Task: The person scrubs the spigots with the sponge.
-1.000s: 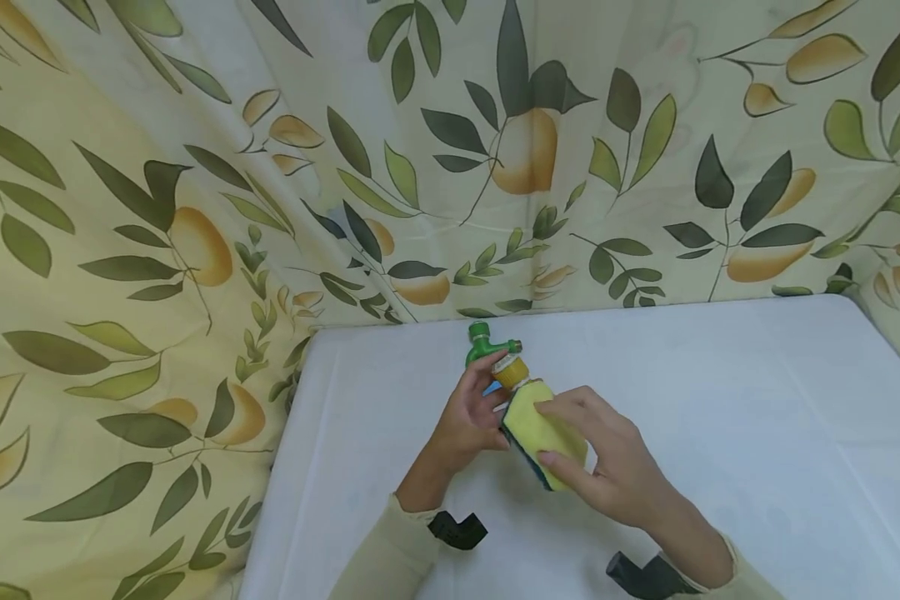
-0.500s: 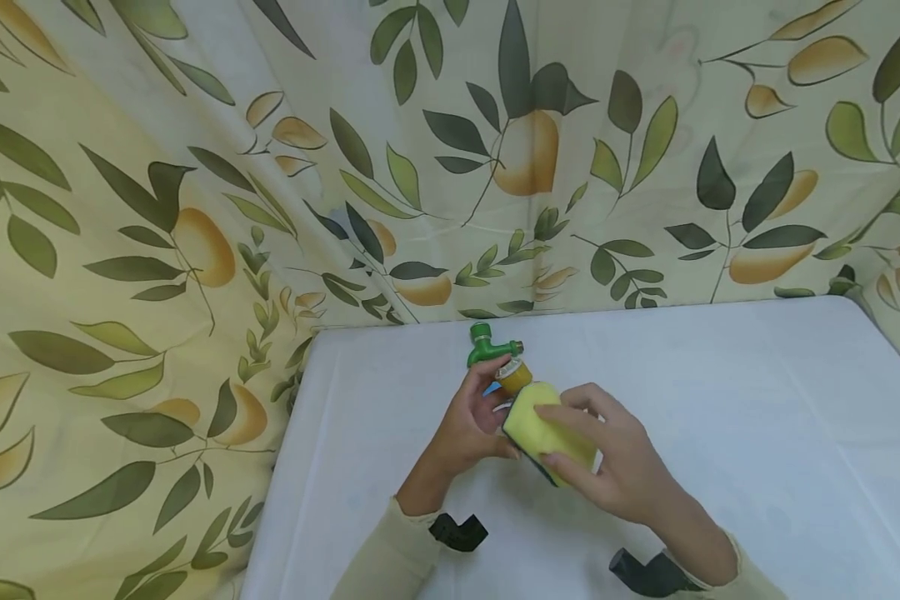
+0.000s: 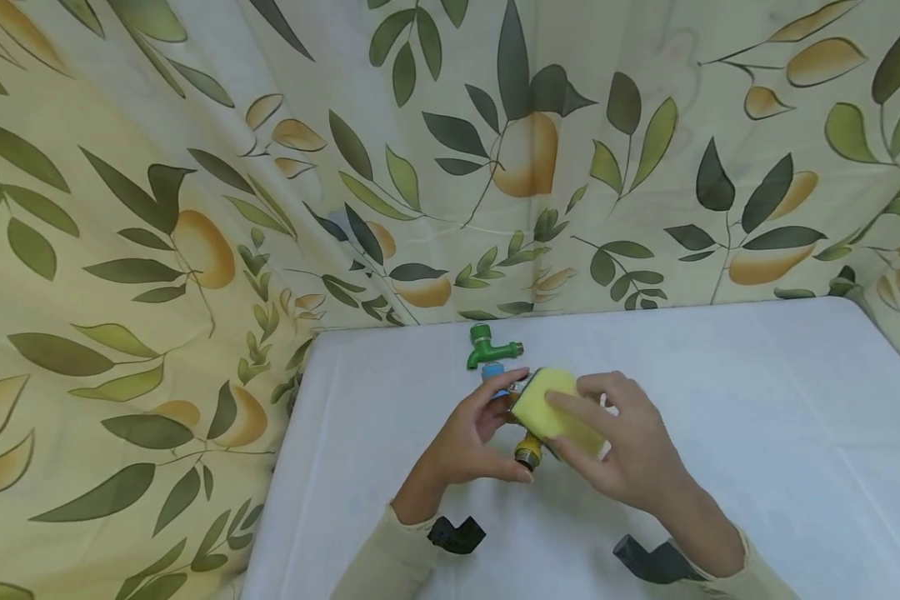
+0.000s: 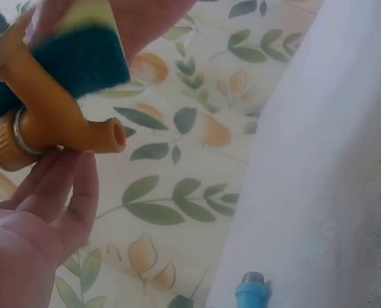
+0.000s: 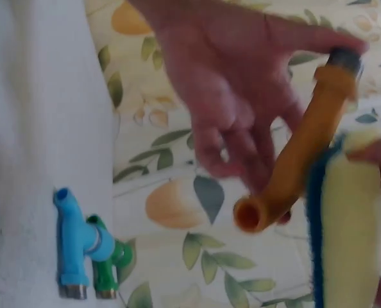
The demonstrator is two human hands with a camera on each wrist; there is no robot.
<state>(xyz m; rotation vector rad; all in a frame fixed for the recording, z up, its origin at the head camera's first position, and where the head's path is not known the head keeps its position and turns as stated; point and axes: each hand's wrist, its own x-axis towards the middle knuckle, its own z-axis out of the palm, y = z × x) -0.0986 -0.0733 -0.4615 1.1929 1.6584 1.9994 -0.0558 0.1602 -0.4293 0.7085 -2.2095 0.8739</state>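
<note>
In the head view my left hand [image 3: 465,437] holds an orange-yellow plastic tap [image 3: 528,448] above the table. Its thumb presses the metal threaded end, as the right wrist view shows, while the other fingers support the far end. My right hand [image 3: 630,446] pinches a two-sided sponge [image 3: 558,408], yellow foam with a dark green scouring face. That green face lies against the tap's body [image 4: 56,106] in the left wrist view. The sponge hides much of the tap from above. Behind the left hand are a green tap [image 3: 487,350] and a blue tap [image 5: 75,244] on the table.
A white-covered table [image 3: 720,400] lies under both hands. A leaf-and-fruit patterned curtain [image 3: 630,208] hangs along its back and left edges. Each wrist wears a black mount [image 3: 457,535].
The orange tap has turned in my left hand, so its threaded end now points down toward me. My right hand has moved the sponge slightly up. More of the blue tap shows.
</note>
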